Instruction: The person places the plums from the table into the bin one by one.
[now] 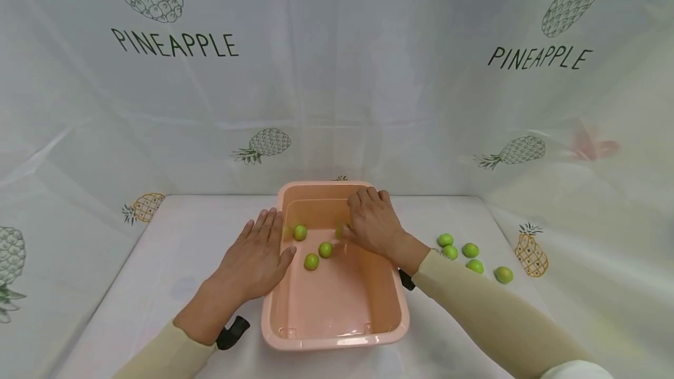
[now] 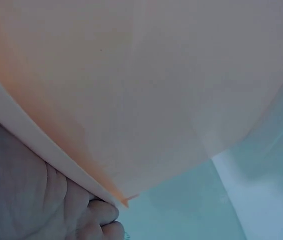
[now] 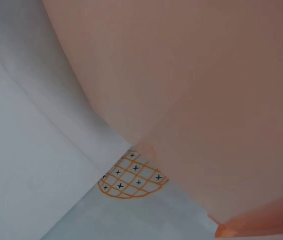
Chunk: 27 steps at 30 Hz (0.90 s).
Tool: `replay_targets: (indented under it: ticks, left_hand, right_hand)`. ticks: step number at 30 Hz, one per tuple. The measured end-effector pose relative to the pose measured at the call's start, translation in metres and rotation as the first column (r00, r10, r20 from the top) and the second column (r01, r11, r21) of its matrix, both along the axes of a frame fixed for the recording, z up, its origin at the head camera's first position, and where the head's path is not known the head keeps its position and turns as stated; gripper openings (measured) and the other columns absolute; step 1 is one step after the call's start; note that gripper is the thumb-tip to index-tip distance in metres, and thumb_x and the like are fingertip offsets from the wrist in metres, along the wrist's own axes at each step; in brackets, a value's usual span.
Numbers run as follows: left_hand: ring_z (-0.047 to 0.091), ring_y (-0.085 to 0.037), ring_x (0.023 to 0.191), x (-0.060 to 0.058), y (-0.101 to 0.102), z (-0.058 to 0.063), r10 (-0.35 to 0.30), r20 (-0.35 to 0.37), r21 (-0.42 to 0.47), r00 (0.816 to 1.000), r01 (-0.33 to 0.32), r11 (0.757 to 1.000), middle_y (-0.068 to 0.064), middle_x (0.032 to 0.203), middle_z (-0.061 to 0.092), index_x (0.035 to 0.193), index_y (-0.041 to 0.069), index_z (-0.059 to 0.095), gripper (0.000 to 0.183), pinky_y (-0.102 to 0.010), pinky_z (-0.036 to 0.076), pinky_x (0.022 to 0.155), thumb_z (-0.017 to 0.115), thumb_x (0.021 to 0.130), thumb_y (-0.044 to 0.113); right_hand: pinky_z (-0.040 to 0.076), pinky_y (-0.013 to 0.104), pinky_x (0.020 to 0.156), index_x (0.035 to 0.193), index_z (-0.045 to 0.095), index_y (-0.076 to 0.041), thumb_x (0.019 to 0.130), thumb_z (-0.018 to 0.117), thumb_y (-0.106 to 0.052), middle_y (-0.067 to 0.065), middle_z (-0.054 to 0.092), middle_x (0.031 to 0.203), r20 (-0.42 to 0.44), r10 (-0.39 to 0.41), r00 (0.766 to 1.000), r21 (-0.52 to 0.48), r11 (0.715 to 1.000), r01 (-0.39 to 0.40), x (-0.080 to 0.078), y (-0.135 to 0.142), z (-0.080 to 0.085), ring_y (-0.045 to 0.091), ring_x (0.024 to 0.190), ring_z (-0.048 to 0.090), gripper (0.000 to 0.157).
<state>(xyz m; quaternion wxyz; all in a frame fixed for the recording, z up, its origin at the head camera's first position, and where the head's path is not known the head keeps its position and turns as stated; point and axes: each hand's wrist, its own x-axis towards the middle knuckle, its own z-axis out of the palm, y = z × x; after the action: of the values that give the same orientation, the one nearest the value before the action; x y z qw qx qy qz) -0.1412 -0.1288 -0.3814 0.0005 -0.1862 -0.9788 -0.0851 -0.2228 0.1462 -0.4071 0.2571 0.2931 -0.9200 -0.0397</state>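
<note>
A pink plastic basin (image 1: 337,343) stands in front of me, with several small limes (image 1: 325,250) on its floor. My left hand (image 1: 258,259) lies along the left rim, its fingers straight and together and its thumb over the edge. In the left wrist view, the palm (image 2: 21,180) rests against the rim. Over the far right part of the basin, my right hand (image 1: 374,221) has its fingers bent. A blurred green lime (image 1: 340,231) shows beside its thumb; whether that hand touches it is unclear. The right fingertips are hidden, and the right wrist view shows only the basin's outer wall (image 3: 171,80).
On the white table (image 1: 205,233), several more limes (image 1: 471,250) lie scattered to the right of the basin. A curtain (image 1: 337,75) printed with pineapples hangs behind the table and down both sides. Black straps (image 1: 233,333) are at my wrists.
</note>
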Motion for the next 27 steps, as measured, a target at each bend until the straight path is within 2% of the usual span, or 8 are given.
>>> replay_targets:
  ticks: [8, 17, 27]
  left_hand:
    - [0.023, -0.047, 0.159, -0.0037, -0.0038, 0.0007, -0.031, -0.005, 0.030, 0.999, 0.032, 0.999, -0.032, 0.168, 0.027, 0.161, -0.012, 0.027, 0.073, -0.063, 0.026, 0.127, 0.045, 0.111, 0.037]
    - [0.021, -0.046, 0.160, -0.0016, -0.0030, 0.0020, -0.024, -0.002, -0.007, 1.000, 0.024, 1.000, -0.030, 0.170, 0.026, 0.162, -0.011, 0.027, 0.072, -0.062, 0.023, 0.129, 0.043, 0.111, 0.038]
    - [0.025, -0.049, 0.158, -0.0006, -0.0016, -0.0013, -0.037, -0.017, 0.002, 0.999, 0.037, 0.999, -0.032, 0.168, 0.029, 0.160, -0.013, 0.029, 0.074, -0.063, 0.026, 0.127, 0.047, 0.110, 0.039]
  right_hand:
    - [0.041, 0.043, 0.074, 0.091, 0.055, -0.004, 0.084, 0.069, -0.028, 0.007, 0.051, 0.082, 0.029, 0.004, 1.000, -0.001, 1.000, -0.004, 0.0001, 0.0001, 0.0042, 0.029, 0.081, 0.051, 0.029]
    - [0.042, 0.043, 0.078, 0.096, 0.059, -0.004, 0.088, 0.069, -0.029, 0.006, 0.055, 0.086, 0.076, 0.014, 0.997, -0.014, 1.000, -0.013, 0.0014, 0.0002, 0.0053, 0.027, 0.086, 0.052, 0.029]
    - [0.047, 0.040, 0.083, 0.101, 0.065, -0.007, 0.093, 0.061, -0.019, 0.006, 0.065, 0.102, 0.185, 0.086, 0.979, -0.189, 0.981, -0.050, 0.0068, 0.0058, 0.0082, 0.025, 0.097, 0.055, 0.016]
